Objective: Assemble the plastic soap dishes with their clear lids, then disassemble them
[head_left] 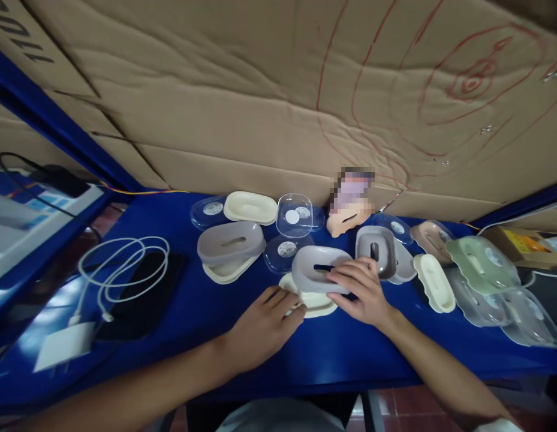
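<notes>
The right hand (357, 291) comes in from the right, forearm slanting up, its fingers and thumb closed on the near right end of a grey dish (305, 270). The dish is over the far part of a cream tray (321, 310) on the blue table (201, 366). The left hand (268, 324), back upward, has its fingers bent at the tray's left edge; whether they grip it I cannot tell. Beyond, a clear lid (287, 230) shows round stickers (292, 216), too small to read. Cardboard (215, 90) behind bears red rings (471, 84) and large digits including 11.
</notes>
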`<state>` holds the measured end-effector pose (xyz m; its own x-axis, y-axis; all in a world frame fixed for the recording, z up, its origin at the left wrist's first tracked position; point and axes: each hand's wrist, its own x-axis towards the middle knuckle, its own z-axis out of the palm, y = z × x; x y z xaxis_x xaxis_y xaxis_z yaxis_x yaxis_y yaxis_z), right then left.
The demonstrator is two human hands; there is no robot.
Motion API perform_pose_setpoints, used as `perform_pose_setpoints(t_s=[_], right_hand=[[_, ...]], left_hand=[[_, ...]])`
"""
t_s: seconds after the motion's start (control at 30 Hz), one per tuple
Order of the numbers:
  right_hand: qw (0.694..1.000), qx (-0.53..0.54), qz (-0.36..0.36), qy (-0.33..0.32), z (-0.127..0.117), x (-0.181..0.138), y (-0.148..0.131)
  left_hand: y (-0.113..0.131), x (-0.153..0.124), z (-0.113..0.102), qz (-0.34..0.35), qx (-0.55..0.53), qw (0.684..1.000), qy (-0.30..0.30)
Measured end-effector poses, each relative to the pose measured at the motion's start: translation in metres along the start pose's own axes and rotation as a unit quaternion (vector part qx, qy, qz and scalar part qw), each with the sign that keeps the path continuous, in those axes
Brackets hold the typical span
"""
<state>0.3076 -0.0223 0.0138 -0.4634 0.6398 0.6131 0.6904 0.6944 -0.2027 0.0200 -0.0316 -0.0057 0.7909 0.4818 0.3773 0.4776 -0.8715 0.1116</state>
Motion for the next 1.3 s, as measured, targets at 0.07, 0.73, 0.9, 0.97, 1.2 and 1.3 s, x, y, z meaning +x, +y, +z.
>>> perform_pose_setpoints(t_s=[0.07,0.73,0.9,0.97,1.2,1.3], right_hand=[[1.0,0.02,0.005,0.005,-0.002,0.0,0.004],[0.969,-0.055,-0.113,-0.213,0.005,0.006,-0.026],[0.971,-0.038,-0.12,-0.203,0.005,0.004,-0.026],[0.973,-0.017,-0.121,-0.197,0.001,0.004,-0.025],[0.977,0.029,-0.066,-0.199,-0.017,0.002,-0.021],[0.975,0.035,-0.047,-0.216,-0.018,0.003,-0.022]], left_hand=[[-0.002,-0.001,-0.002,-0.029,-0.007,0.999,0.02],[-0.015,0.007,-0.014,-0.007,0.018,1.0,0.011],[-0.026,0.008,-0.013,-0.017,-0.048,0.998,0.037],[-0.034,0.009,-0.009,-0.063,-0.05,0.996,0.044],[-0.031,0.008,-0.002,-0.157,-0.024,0.987,0.007],[-0.024,0.007,-0.001,-0.173,-0.041,0.984,0.005]])
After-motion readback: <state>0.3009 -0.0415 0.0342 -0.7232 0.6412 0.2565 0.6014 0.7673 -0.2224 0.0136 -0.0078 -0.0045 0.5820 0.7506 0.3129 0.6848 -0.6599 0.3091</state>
